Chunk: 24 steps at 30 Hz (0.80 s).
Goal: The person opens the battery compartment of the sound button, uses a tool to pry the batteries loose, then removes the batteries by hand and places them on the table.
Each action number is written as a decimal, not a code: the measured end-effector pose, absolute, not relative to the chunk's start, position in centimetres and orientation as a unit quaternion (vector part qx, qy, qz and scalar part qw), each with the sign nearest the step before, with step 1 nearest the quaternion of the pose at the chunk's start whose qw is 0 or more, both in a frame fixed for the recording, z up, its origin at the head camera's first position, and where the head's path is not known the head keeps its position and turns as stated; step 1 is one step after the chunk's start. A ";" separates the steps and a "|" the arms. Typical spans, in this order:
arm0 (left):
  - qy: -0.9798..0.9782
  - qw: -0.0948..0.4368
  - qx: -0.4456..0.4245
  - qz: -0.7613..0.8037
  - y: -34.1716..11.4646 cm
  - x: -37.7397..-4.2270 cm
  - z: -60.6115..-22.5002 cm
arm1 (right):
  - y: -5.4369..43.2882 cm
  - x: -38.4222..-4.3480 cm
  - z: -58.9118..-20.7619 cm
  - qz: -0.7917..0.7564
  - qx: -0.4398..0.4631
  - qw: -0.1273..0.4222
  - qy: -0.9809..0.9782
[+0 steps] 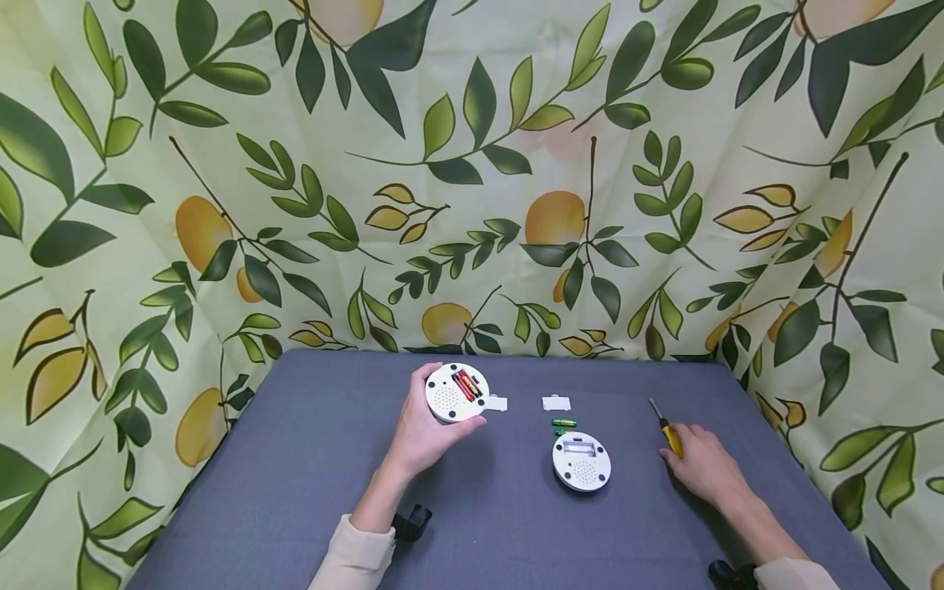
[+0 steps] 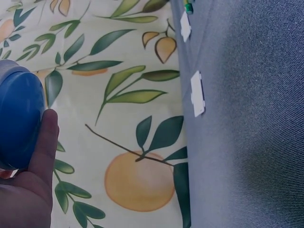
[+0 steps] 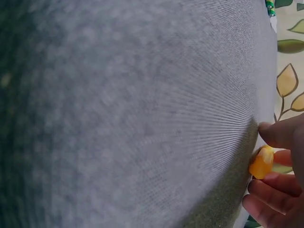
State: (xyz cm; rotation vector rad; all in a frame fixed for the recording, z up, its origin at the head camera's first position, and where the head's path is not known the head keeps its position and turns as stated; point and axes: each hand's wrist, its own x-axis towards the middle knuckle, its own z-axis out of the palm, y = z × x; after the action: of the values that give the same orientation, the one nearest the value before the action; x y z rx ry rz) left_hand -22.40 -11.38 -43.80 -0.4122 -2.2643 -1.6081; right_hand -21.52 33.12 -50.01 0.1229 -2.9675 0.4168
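In the head view my left hand (image 1: 428, 430) holds up a round battery device (image 1: 442, 403) by its rim. Its white back faces the camera, with red batteries (image 1: 466, 385) in the uncovered compartment. From the left wrist, the device's blue side (image 2: 21, 118) shows, fingers along its edge. My right hand (image 1: 704, 463) is low at the table on the right, its thumb and fingers about the yellow handle of a screwdriver (image 1: 669, 434). The shaft points away, to the upper left. In the right wrist view the yellow handle (image 3: 262, 163) sits between thumb and fingers, partly hidden.
A second round device (image 1: 582, 462) lies back up on the grey table (image 1: 509, 524), its compartment uncovered. Green batteries (image 1: 564, 423) lie just behind it. Two white battery covers lie farther back, one cover (image 1: 556, 403) near the batteries, another cover (image 1: 497, 403) beside the held device. Patterned cloth (image 1: 472, 246) hangs behind.
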 end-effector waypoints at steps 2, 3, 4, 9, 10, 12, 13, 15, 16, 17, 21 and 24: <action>-0.796 0.167 -0.144 -0.564 -11.4 -22.4 -43.8 | 33.2 -21.5 -50.1 0.141 0.039 0.074 -0.987; -0.796 0.167 -0.144 -0.564 -11.4 -22.3 -43.8 | 33.3 -21.5 -50.1 0.142 0.038 0.075 -0.986; -0.796 0.167 -0.144 -0.564 -11.4 -22.3 -43.8 | 33.3 -21.6 -50.2 0.145 0.037 0.076 -0.986; -0.796 0.166 -0.145 -0.564 -11.4 -22.4 -43.8 | 33.5 -21.5 -50.1 0.160 0.031 0.074 -0.984; -0.795 0.166 -0.145 -0.564 -11.4 -22.4 -43.8 | 33.5 -21.5 -50.1 0.163 0.029 0.072 -0.984; -0.795 0.167 -0.146 -0.565 -11.4 -22.4 -43.8 | 33.6 -21.5 -50.0 0.166 0.025 0.068 -0.983; -0.794 0.167 -0.147 -0.566 -11.4 -22.4 -43.8 | 33.7 -21.5 -50.0 0.168 0.022 0.066 -0.983; -0.794 0.168 -0.148 -0.566 -11.4 -22.4 -43.8 | 33.8 -21.5 -49.9 0.171 0.016 0.061 -0.983; -0.794 0.168 -0.148 -0.566 -11.4 -22.4 -43.8 | 33.8 -21.5 -49.9 0.175 0.013 0.060 -0.983; -0.794 0.168 -0.147 -0.566 -11.4 -22.4 -43.8 | 33.9 -21.5 -49.8 0.180 0.009 0.058 -0.982; -0.796 0.165 -0.142 -0.565 -11.4 -22.4 -43.9 | 34.0 -21.4 -49.7 0.199 -0.007 0.061 -0.978; -0.798 0.161 -0.141 -0.564 -11.3 -22.4 -43.9 | 34.0 -21.3 -49.7 0.210 -0.016 0.077 -0.974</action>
State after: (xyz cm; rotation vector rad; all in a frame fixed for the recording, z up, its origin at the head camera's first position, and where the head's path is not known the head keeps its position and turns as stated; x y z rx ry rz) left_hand -22.39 -11.34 -43.90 -0.4020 -2.2773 -1.6101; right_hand -21.28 34.02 -49.68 -0.0465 -2.9200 0.6299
